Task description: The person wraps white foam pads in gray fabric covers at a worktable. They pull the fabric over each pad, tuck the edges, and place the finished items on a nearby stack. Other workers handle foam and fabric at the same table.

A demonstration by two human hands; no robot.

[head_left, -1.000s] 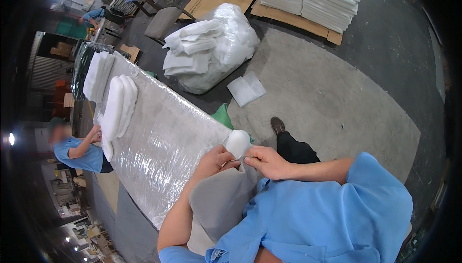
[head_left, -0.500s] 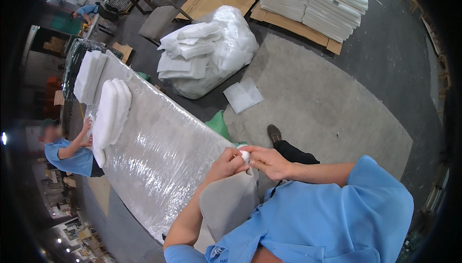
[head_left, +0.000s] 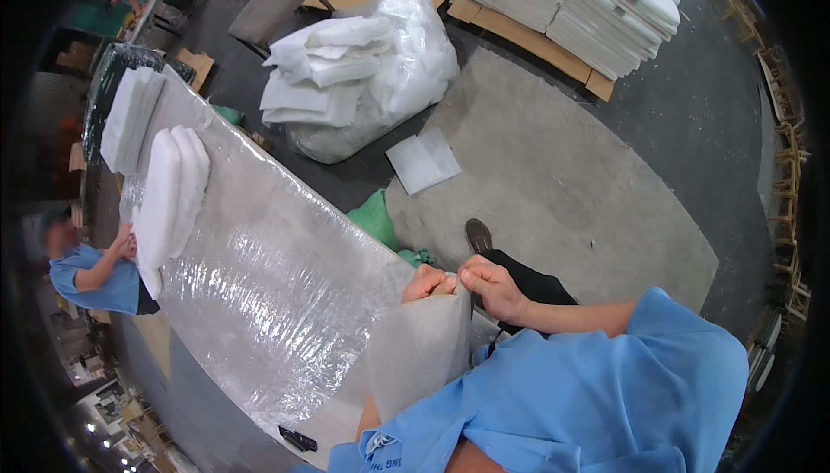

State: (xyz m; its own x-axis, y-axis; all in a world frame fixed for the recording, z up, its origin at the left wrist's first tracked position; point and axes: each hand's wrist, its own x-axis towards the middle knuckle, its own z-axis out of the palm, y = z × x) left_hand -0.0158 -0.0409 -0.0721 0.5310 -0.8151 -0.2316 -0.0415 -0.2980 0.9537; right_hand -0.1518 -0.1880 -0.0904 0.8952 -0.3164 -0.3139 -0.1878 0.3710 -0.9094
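Observation:
Near the front right edge of the table, a pale grey fabric cover [head_left: 419, 348] hangs from my two hands in front of my body. My left hand [head_left: 430, 284] is closed on its top edge, and the cloth hides most of that wrist and forearm. Close beside it, my right hand [head_left: 494, 290] pinches the upper right corner of the same cover, thumb on top. The two hands almost touch. Whether anything is inside the cover, I cannot tell.
A table [head_left: 259, 300] covered in shiny plastic film stretches away left, with white padding [head_left: 173, 196] and a black object [head_left: 298, 438] on it. Another person [head_left: 95, 270] stands at its left side. On the floor are a plastic-wrapped bundle [head_left: 406, 58], white sheets [head_left: 424, 160] and a green sack [head_left: 374, 220].
The white wadding seen between my fingers no longer shows. The cover has turned to a paler side and hangs over my left forearm. The view has shifted, showing a black object on the table.

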